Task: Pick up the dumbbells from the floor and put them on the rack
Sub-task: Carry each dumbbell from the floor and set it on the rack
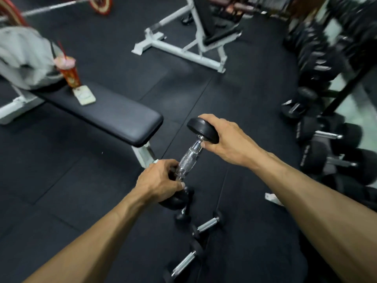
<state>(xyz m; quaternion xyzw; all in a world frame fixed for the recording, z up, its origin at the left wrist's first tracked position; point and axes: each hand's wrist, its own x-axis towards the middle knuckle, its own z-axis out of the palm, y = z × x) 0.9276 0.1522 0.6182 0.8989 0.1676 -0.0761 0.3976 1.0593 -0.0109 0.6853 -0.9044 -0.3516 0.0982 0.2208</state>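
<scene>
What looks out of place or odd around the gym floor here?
Small dumbbells lie loose on the floor mat instead of on the rack. A cup with a straw stands on the bench pad near its edge. No spill visible.

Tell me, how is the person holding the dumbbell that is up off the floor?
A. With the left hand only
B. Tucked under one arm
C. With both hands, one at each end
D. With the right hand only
C: the left hand grips the lower end of the dumbbell by its handle, and the right hand grasps its upper black head.
</scene>
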